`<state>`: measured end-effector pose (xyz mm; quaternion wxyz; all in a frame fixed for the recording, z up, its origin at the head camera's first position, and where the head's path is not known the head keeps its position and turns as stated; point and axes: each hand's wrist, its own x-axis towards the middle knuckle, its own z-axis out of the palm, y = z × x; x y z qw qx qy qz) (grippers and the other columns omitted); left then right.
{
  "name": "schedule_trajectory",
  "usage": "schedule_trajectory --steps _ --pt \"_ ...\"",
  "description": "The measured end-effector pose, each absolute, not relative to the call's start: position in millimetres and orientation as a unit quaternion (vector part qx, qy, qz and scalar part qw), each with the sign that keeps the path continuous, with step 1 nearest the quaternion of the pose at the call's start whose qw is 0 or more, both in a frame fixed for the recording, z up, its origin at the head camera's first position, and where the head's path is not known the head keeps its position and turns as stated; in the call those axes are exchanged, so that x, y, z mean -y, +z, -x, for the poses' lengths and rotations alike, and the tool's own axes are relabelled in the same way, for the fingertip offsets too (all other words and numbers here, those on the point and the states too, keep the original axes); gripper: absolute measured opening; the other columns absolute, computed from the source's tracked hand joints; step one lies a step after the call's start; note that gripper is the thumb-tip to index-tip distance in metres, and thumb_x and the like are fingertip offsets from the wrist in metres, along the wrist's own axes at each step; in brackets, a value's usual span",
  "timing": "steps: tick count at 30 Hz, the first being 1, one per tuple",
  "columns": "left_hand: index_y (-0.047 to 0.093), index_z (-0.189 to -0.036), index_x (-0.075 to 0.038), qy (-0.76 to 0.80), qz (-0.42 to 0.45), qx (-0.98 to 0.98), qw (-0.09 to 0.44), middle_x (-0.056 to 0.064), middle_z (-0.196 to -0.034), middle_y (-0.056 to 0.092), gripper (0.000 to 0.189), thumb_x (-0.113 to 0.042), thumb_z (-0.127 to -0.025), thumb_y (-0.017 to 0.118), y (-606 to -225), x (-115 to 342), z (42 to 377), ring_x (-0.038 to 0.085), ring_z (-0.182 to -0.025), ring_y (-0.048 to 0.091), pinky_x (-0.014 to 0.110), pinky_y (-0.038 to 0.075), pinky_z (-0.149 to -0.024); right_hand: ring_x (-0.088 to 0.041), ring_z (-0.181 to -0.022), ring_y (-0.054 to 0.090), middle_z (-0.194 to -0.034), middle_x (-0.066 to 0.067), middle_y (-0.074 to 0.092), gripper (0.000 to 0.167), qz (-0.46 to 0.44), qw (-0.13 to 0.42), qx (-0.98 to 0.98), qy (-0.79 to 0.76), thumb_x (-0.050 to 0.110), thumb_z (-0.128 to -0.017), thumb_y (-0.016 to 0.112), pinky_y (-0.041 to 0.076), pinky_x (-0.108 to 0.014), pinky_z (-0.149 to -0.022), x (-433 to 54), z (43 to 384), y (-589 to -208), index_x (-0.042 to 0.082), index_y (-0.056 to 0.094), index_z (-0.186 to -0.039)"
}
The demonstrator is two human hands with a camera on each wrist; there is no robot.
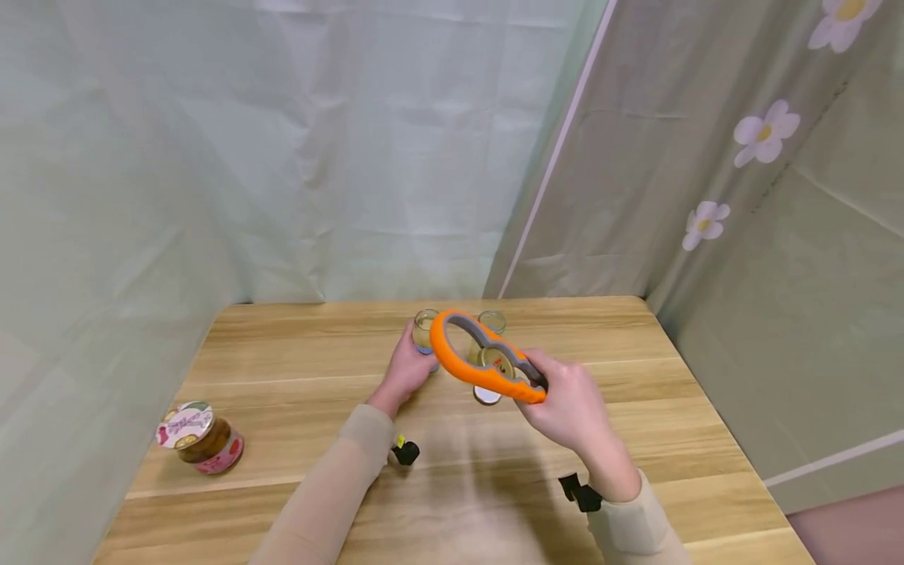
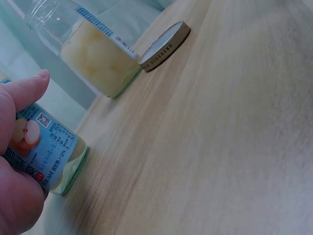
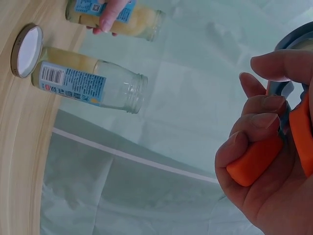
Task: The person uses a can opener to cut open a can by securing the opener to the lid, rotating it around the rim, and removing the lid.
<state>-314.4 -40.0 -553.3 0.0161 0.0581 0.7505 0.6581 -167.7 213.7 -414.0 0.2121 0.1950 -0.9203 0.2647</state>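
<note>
My left hand (image 1: 410, 365) grips a glass jar (image 2: 61, 152) with a blue label, its thumb along the side. Pale fruit pieces fill part of this jar, and its threaded mouth is uncovered. Raised over the table, my right hand (image 1: 568, 400) holds an orange and grey jar opener (image 1: 494, 383) by its handles. A gold lid (image 1: 497, 361) shows inside the opener's loop nearer the hand. A second uncovered glass jar (image 3: 88, 81) with pale fruit stands to the right of the held one, partly hidden behind the opener in the head view.
A lid (image 2: 166, 46) with a white inside leans against the second jar's base. At the table's left stands a lidded jar (image 1: 215, 447) with a pink label. Curtains (image 1: 395, 157) hang behind the wooden table (image 1: 297, 353) and along its right side.
</note>
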Motion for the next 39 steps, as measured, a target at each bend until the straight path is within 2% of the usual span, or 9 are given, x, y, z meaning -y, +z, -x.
schedule_trajectory --steps 6,11,17,22,25,28,33,39 --pt "0.045 -0.155 -0.016 0.656 -0.049 -0.753 0.016 0.012 -0.124 0.063 0.075 -0.009 -0.091 0.083 -555 40 314 0.032 -0.108 0.055 0.05 0.045 -0.097 -0.003 -0.05 0.033 -0.061 0.017 0.034 0.025 -0.198 0.204 0.92 0.268 0.01 -0.08 0.08 0.028 -0.025 -0.048 -215 167 -415 0.021 0.071 -0.101" --pt "0.043 -0.154 -0.019 0.661 -0.043 -0.749 0.017 0.014 -0.125 0.062 0.075 -0.01 -0.091 0.083 -550 37 316 0.032 -0.107 0.054 0.05 0.044 -0.096 -0.006 -0.052 0.039 -0.062 0.016 0.038 0.027 -0.192 0.211 0.921 0.267 0.011 -0.08 0.081 0.034 -0.027 -0.049 -217 167 -413 0.02 0.072 -0.104" --pt "0.044 -0.152 -0.012 0.664 -0.043 -0.746 0.009 0.015 -0.13 0.063 0.081 -0.005 -0.084 0.086 -548 36 318 0.034 -0.113 0.058 0.052 0.045 -0.103 -0.008 -0.053 0.041 -0.062 0.017 0.039 0.028 -0.187 0.212 0.922 0.264 0.013 -0.08 0.082 0.036 -0.028 -0.05 -218 166 -412 0.022 0.074 -0.105" --pt "0.033 -0.16 -0.009 0.676 -0.034 -0.737 0.009 0.023 -0.15 0.054 0.096 -0.001 -0.081 0.087 -551 38 316 0.039 -0.13 0.056 0.055 0.041 -0.115 -0.006 -0.052 0.039 -0.062 0.018 0.036 0.025 -0.188 0.204 0.923 0.266 0.013 -0.08 0.081 0.034 -0.027 -0.049 -218 166 -414 0.023 0.071 -0.101" --pt "0.027 -0.164 -0.008 0.68 -0.034 -0.732 0.001 0.028 -0.157 0.047 0.102 0.001 -0.081 0.085 -552 38 316 0.042 -0.136 0.052 0.055 0.036 -0.12 -0.006 -0.052 0.039 -0.062 0.017 0.036 0.025 -0.191 0.206 0.922 0.267 0.013 -0.081 0.081 0.033 -0.027 -0.049 -217 166 -415 0.022 0.072 -0.102" --pt "0.026 -0.164 -0.009 0.677 -0.037 -0.735 -0.008 0.03 -0.154 0.048 0.105 0.002 -0.079 0.086 -553 38 314 0.042 -0.136 0.052 0.054 0.036 -0.12 -0.006 -0.052 0.037 -0.062 0.017 0.036 0.025 -0.194 0.21 0.92 0.268 0.013 -0.081 0.081 0.032 -0.027 -0.049 -217 167 -415 0.021 0.073 -0.103" --pt "0.029 -0.162 -0.01 0.683 -0.039 -0.729 -0.014 0.024 -0.15 0.052 0.104 0.003 -0.078 0.089 -554 39 310 0.039 -0.134 0.053 0.052 0.038 -0.119 -0.004 -0.051 0.033 -0.062 0.017 0.032 0.023 -0.2 0.208 0.918 0.271 0.012 -0.081 0.08 0.027 -0.026 -0.049 -216 166 -415 0.021 0.07 -0.099" --pt "0.032 -0.16 -0.008 0.691 -0.037 -0.722 -0.02 0.021 -0.149 0.049 0.1 0.001 -0.078 0.088 -555 40 307 0.037 -0.136 0.05 0.053 0.038 -0.118 -0.004 -0.051 0.034 -0.062 0.017 0.033 0.023 -0.204 0.214 0.916 0.27 0.011 -0.081 0.08 0.028 -0.026 -0.049 -217 165 -417 0.021 0.069 -0.099"
